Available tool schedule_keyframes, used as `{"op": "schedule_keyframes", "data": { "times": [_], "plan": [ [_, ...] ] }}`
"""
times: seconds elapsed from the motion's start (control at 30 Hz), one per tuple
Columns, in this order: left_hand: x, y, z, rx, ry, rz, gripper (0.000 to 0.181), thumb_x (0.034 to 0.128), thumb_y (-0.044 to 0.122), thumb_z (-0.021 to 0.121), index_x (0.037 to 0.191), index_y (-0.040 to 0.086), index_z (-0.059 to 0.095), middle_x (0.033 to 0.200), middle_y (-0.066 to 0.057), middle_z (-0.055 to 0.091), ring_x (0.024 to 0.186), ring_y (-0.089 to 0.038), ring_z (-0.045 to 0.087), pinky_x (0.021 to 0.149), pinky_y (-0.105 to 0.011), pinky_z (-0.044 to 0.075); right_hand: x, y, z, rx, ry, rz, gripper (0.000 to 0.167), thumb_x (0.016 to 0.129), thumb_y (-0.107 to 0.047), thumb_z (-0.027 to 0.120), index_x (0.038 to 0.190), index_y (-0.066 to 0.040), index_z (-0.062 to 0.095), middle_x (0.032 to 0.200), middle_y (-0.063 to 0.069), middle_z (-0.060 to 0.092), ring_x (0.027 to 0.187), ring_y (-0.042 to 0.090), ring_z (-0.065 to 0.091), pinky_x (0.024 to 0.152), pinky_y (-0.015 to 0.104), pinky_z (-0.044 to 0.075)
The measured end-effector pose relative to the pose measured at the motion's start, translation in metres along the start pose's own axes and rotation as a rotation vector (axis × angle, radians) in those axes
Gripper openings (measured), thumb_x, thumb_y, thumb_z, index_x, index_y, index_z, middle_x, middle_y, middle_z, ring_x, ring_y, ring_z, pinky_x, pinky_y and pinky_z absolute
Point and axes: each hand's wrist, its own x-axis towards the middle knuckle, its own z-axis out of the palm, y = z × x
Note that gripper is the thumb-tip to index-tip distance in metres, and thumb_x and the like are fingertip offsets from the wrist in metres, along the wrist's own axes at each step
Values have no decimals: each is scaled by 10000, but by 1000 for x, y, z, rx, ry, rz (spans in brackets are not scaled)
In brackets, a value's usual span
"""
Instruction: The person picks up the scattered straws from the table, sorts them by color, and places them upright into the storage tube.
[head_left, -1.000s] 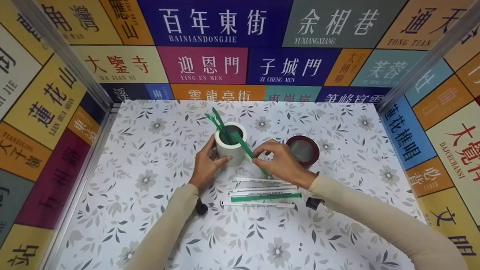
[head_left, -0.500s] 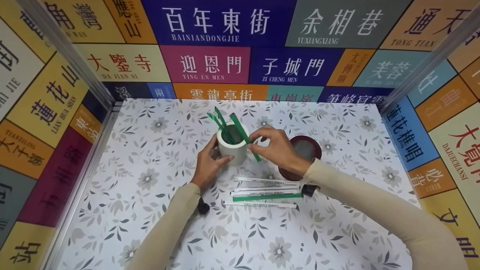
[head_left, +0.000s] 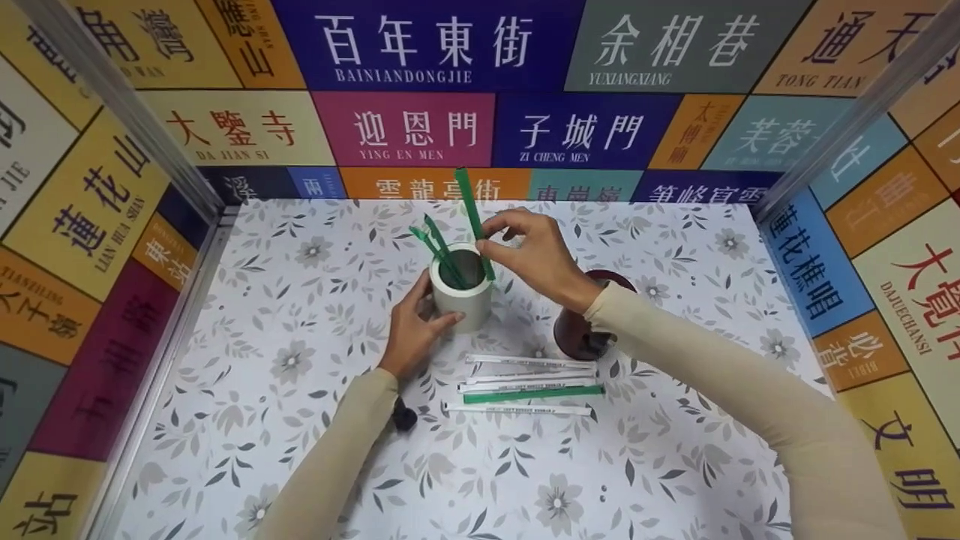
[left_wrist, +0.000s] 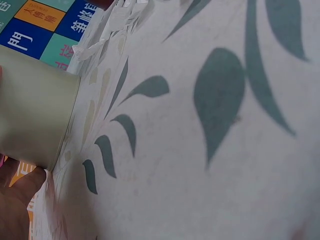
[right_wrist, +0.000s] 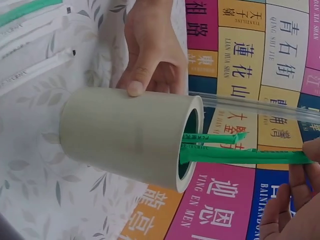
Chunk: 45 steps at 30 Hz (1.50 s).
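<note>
My left hand [head_left: 411,330] grips the side of an off-white cup [head_left: 463,311] that stands on the table, thumb in front. Green wrapped straws [head_left: 439,244] lean out of its left side. Between thumb and fingertips, my right hand [head_left: 536,251] pinches another green wrapped straw [head_left: 468,199], nearly upright at the cup's right rim. In the right wrist view this held straw [right_wrist: 270,156] reaches to the mouth of the cup [right_wrist: 125,135]; whether its lower end is inside, I cannot tell. The left wrist view shows only the cup's wall [left_wrist: 37,107] and part of my left hand [left_wrist: 20,205].
In front of the cup lie several white wrapped straws [head_left: 525,409] and one green straw [head_left: 559,393]. A dark red cup [head_left: 574,334] stands to the right, partly hidden under my right forearm. Sign-printed panels [head_left: 420,131] wall the table [head_left: 360,465] at the back and sides.
My right hand has risen and moved away from me, lifting the green straw from beside the off-white cup and turning it more upright at the rim. My left hand keeps its grip.
</note>
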Motion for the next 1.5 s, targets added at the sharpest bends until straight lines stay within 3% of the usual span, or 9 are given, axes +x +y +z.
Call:
{"op": "schedule_keyframes", "data": {
  "times": [0.23, 0.47, 0.63, 0.8, 0.97, 1.27, 1.5],
  "plan": [
    [3, 2, 8, -28, -15, 11, 1022, 902, 190, 948, 1736, 249, 360, 1624, 26, 555, 1493, -185, 532, 1250, -371, 442, 1, 14, 9, 14, 50, -14, 126, 971, -129, 864, 1084, -77, 848, 1059, 48, 795, 1038, 206, 681, 964, 430, 532],
    [6, 4, 12, -59, -14, 20, 1024, 900, 170, 949, 1735, 242, 362, 1631, 6, 555, 1510, -202, 521, 1260, -400, 432, -19, 32, 10, 16, 25, 31, 158, 974, -93, 858, 1127, -60, 840, 1082, 41, 805, 1080, 275, 692, 972, 458, 531],
    [6, 4, 10, -49, -11, 11, 1023, 900, 164, 947, 1736, 215, 359, 1660, 0, 531, 1521, -202, 508, 1265, -396, 425, -41, 36, 4, -7, 7, 39, 154, 973, -68, 849, 1125, -45, 837, 1079, 30, 806, 1072, 315, 698, 956, 467, 544],
    [6, 5, 5, -62, -13, 9, 1037, 901, 175, 947, 1742, 211, 341, 1654, 0, 531, 1518, -177, 510, 1265, -365, 417, -70, 41, 1, -13, -49, 59, 131, 990, -113, 847, 1121, -117, 848, 1090, 33, 810, 1068, 256, 710, 948, 502, 559],
    [4, 3, 2, -112, -5, 15, 1045, 894, 158, 949, 1740, 160, 334, 1643, -67, 535, 1525, -243, 515, 1256, -379, 434, -97, 51, 2, -10, -90, 82, 129, 997, -137, 846, 1112, -195, 845, 1108, -4, 804, 1071, 245, 715, 944, 478, 569],
    [1, 0, 1, -111, 2, 8, 1061, 880, 190, 962, 1740, 197, 339, 1683, -30, 500, 1547, -224, 486, 1258, -370, 429, -139, 68, 16, -45, -105, 72, 192, 946, -40, 868, 1073, -184, 850, 1067, -46, 801, 998, 310, 725, 876, 500, 599],
    [-1, 0, 2, -122, 2, -7, 1056, 883, 162, 958, 1739, 190, 341, 1697, -33, 483, 1558, -216, 473, 1259, -354, 423, -174, 92, 26, -105, -164, 100, 150, 936, -36, 867, 1058, -119, 844, 1040, -39, 776, 1033, 202, 709, 919, 458, 624]
  ]
}}
